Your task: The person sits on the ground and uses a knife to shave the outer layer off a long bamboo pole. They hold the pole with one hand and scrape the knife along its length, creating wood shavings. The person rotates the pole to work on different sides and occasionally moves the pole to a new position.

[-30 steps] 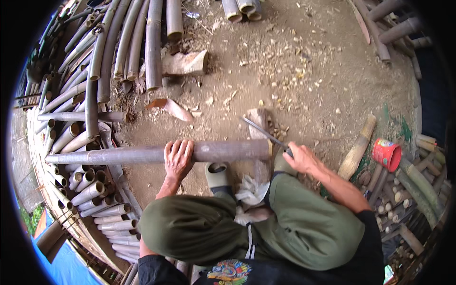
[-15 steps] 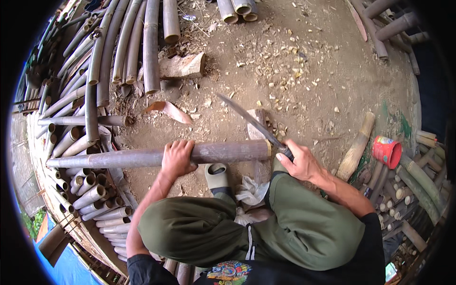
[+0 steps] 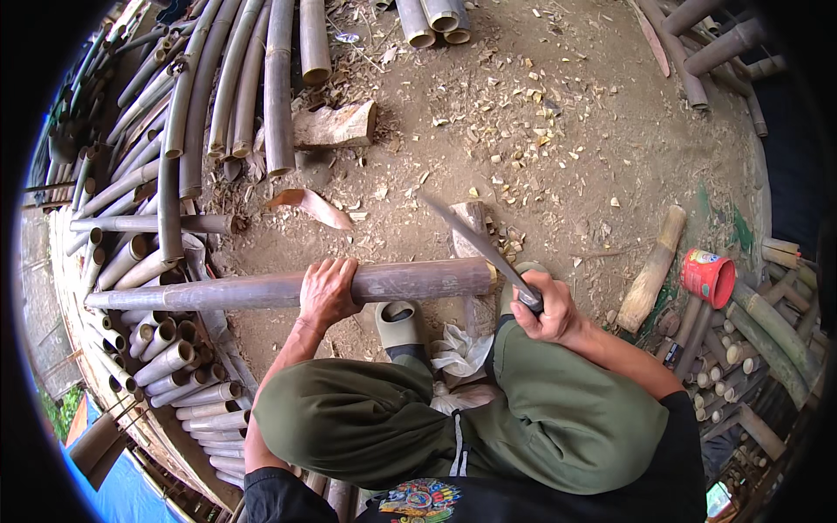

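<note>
A thick brown bamboo pole lies crosswise in front of my knees, its right end over a short wooden block on the ground. My left hand is wrapped over the top of the pole, left of its middle. In my right hand is the dark handle of a machete. Its long blade slants up and to the left, across the pole's right end in this view. Whether the blade touches the bamboo I cannot tell.
Many bamboo poles are stacked at the left. A split log and a curved bamboo husk lie ahead. To the right are a pale log, a red bucket and bamboo pieces. Chips litter the dirt.
My right hand has turned and moved slightly right and down, swinging the machete to a steeper slant. The pole and my left hand look almost unmoved.
</note>
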### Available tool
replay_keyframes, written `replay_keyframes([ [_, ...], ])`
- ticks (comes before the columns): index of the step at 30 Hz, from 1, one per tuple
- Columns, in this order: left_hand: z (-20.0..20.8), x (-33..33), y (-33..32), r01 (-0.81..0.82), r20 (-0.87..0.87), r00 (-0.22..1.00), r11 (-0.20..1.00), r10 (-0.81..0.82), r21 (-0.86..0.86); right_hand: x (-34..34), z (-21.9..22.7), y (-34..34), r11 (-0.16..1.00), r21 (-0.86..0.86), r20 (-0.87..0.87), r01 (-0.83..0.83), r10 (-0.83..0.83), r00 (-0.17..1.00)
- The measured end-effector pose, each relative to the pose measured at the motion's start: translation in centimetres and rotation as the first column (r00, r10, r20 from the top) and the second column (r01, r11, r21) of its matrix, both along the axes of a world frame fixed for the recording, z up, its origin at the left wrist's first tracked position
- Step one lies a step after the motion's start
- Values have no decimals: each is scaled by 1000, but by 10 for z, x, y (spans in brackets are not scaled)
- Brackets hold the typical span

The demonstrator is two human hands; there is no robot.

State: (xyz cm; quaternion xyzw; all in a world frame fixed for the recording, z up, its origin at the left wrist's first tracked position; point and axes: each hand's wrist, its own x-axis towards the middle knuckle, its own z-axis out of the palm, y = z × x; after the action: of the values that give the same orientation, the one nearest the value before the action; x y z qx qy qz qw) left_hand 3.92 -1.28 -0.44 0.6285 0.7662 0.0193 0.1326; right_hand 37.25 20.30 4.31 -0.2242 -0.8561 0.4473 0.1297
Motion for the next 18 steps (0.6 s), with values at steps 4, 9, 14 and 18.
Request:
replay_keyframes([
  [4,-9,-2,-4,6,-17,1000,1000,-6,7,21,-49,18,998,1,634,-59,45,772],
  [9,-11,3,-12,11,-55,998,995,-5,98,-14,15,6,992,-125,77,10,0,997],
  [14,-16,10,-16,39,-148,989,983,-12,178,22,-57,16,998,-57,680,-26,58,731],
  [18,-16,12,-18,17,-156,988,983,12,185,3,-15,13,984,-176,295,-7,59,954],
])
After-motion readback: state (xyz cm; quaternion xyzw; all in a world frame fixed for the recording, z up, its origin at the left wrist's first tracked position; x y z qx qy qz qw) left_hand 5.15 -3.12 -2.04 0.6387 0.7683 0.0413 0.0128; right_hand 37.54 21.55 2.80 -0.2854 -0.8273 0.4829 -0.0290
